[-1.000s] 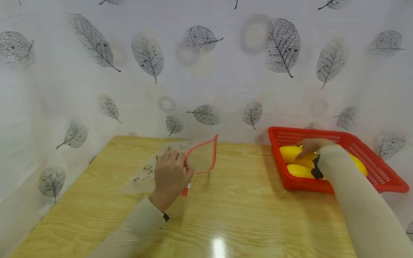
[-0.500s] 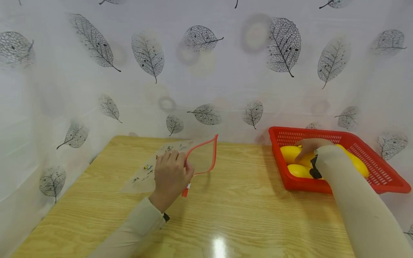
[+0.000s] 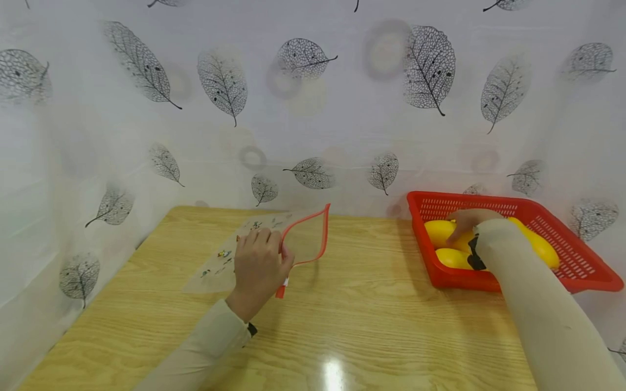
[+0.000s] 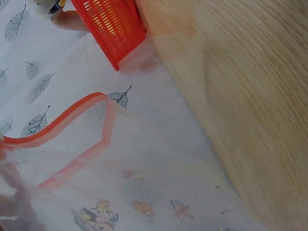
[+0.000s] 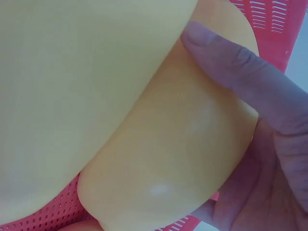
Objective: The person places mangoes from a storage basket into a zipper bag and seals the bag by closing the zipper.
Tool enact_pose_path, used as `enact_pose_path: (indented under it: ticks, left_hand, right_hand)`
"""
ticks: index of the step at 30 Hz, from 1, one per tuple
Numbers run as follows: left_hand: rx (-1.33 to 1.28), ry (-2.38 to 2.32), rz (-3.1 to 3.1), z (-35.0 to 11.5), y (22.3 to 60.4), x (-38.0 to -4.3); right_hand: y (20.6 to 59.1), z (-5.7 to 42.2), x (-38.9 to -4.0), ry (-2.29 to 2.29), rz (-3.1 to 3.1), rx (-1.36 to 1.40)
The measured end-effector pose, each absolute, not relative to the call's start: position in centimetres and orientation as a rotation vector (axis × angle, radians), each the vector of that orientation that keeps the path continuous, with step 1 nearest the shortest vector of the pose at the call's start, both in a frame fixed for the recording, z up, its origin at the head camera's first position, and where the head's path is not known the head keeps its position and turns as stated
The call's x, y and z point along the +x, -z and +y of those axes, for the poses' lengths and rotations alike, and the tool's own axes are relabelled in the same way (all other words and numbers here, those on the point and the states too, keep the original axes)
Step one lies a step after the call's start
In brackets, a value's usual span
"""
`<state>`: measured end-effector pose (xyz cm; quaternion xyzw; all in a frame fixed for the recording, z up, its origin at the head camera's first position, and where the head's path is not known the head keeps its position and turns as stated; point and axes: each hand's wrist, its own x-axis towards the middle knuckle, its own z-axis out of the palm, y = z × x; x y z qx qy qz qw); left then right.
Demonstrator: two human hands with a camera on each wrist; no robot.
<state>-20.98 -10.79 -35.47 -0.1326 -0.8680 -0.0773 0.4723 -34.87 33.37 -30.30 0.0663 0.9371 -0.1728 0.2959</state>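
My left hand [image 3: 261,266] grips the edge of a clear zip pouch [image 3: 215,274] printed with small cartoon figures. The pouch has a red zipper edge [image 3: 325,231], and its mouth gapes toward the right. In the left wrist view the sheer pouch [image 4: 144,163] spreads out beside the fingers. My right hand [image 3: 471,218] reaches into a red basket [image 3: 467,281] and holds a smooth yellow fruit, mango-like in shape [image 5: 187,134], thumb on one side and fingers curled beneath. A second yellow fruit [image 3: 452,258] lies in front of it, and a longer one [image 3: 543,251] lies to the right.
The slotted basket stands at the right back of a wood-grain table [image 3: 371,309]. A whitish curtain with leaf prints [image 3: 342,119] hangs behind and along the left side. Perforated basket wall [image 4: 113,29] shows at the top of the left wrist view.
The right wrist and cuff have shifted slightly left over the basket, and more of the long yellow fruit shows. The left hand and the pouch stay in place.
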Motion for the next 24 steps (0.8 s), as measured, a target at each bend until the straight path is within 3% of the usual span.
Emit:
enact_pose_path:
  ticks: [9, 16, 24]
  left_hand:
    - [-0.321, 0.190, -2.127, -10.8, 35.6, -21.0]
    - [-0.319, 0.192, -2.138, -10.8, 35.4, -20.9]
    - [-0.319, 0.190, -2.136, -10.7, 35.6, -21.0]
  right_hand:
    - [29.6, 32.9, -33.9, 0.544, 2.483, 0.268]
    - [30.5, 33.8, -35.4, 0.409, 2.490, 0.141]
    - [31.2, 34.3, -36.0, 0.438, 2.487, 0.180]
